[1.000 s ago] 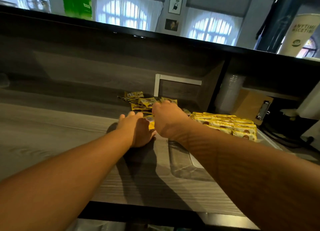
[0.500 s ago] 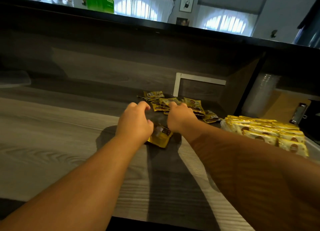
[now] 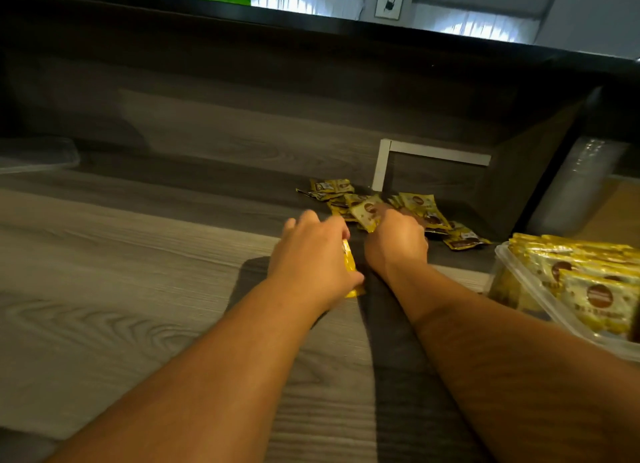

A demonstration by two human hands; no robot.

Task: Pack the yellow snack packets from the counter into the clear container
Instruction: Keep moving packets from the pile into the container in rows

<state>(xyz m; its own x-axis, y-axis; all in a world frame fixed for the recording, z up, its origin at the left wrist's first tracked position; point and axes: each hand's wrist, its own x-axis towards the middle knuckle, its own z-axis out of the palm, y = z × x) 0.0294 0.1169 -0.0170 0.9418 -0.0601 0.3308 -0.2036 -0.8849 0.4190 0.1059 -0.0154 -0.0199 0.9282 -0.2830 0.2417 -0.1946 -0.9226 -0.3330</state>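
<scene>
While both forearms extend over the grey wood-grain bench (image 3: 104, 289), the left hand (image 3: 311, 254) is closed around a yellow snack packet (image 3: 349, 272), held edge-on, with its lower corner projecting below the thumb. The right hand (image 3: 396, 240) reaches into the loose pile of packets (image 3: 408, 213) at the rear of the bench; its fingers are closed on one lifted packet (image 3: 367, 211) at the near edge of the pile. The pile lies just in front of a white L-shaped frame (image 3: 384, 161) on the back panel. The clear container (image 3: 540, 299) stands at the right edge of the view, near the right forearm, and holds rows of upright yellow packets. A second clear tub (image 3: 38, 154), blurred, sits at the far left
</scene>
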